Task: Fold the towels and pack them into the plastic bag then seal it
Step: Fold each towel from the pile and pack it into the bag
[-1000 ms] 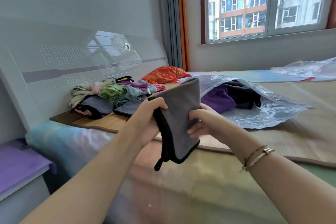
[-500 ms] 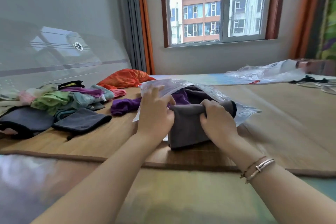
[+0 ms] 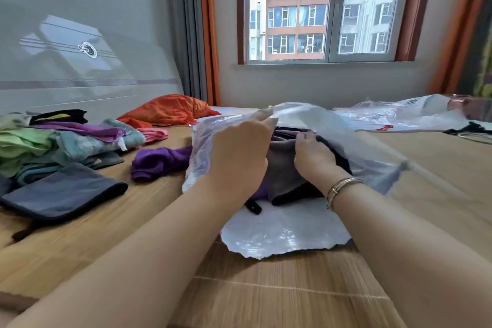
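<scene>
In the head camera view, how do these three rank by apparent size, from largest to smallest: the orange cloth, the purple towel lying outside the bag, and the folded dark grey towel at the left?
1. Folded dark grey towel, though it lies nearest the camera.
2. Orange cloth.
3. Purple towel, partly hidden by the plastic bag.
</scene>
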